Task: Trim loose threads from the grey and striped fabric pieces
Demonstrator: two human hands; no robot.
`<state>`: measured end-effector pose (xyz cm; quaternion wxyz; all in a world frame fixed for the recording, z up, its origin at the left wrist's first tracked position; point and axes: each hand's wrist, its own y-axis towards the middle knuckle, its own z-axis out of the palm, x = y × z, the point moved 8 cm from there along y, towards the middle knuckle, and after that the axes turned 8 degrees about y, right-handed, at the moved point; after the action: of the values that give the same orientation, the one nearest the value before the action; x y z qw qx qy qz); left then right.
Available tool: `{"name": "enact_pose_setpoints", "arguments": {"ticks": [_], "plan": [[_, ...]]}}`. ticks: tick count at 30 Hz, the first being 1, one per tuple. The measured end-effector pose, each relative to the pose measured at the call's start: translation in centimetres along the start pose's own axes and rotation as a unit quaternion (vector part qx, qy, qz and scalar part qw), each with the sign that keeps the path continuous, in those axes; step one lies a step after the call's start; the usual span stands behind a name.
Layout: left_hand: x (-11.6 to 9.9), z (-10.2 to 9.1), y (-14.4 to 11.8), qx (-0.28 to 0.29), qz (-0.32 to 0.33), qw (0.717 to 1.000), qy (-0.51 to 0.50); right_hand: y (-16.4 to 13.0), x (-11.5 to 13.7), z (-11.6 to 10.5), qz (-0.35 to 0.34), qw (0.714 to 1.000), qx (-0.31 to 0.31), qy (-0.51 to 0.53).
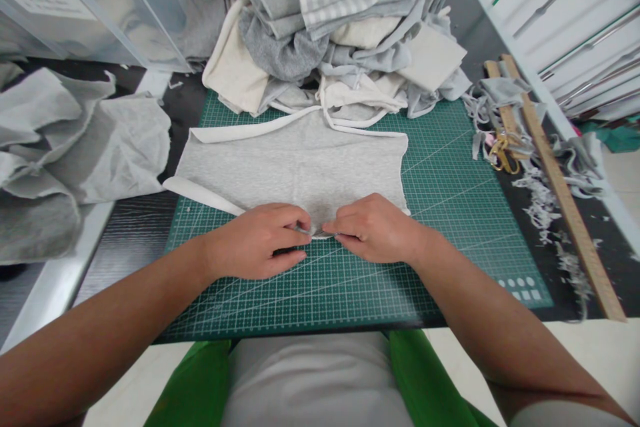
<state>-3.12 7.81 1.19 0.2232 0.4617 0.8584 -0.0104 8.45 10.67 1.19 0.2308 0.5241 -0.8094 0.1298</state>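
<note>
a dark counter point(135, 233) carries a green cutting mat point(450, 213) with a white grid, and on the mat lies a flat piece of light grey cloth point(295, 167), spread wide with a white edge along its far side and another at its 9 o'clock corner. the left hand point(257, 240) and the right hand point(373, 227) meet at the near edge of the cloth, at 6 o'clock of the piece, fingertips almost touching each other; both are closed in a pinch on that hem. at 12 o'clock from the cloth a heap of clothes point(330, 20) in grey, cream and stripes rises, its lower folds lying on the cloth's far edge. at 9 o'clock more grey fabric point(75, 140) lies crumpled on the counter, with a clear plastic box point(85, 0) beyond it. at 3 o'clock a wooden ruler point(565, 193) runs along the counter, with gold scissors point(503, 150) and grey fabric scraps point(543, 203) beside it
</note>
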Motion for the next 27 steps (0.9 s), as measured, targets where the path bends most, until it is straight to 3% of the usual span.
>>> {"name": "enact_pose_setpoints", "arguments": {"ticks": [27], "plan": [[0.17, -0.22, 0.03, -0.007, 0.000, 1.000, -0.027, 0.11, 0.12, -0.05, 0.006, 1.000, -0.028, -0.007]]}}
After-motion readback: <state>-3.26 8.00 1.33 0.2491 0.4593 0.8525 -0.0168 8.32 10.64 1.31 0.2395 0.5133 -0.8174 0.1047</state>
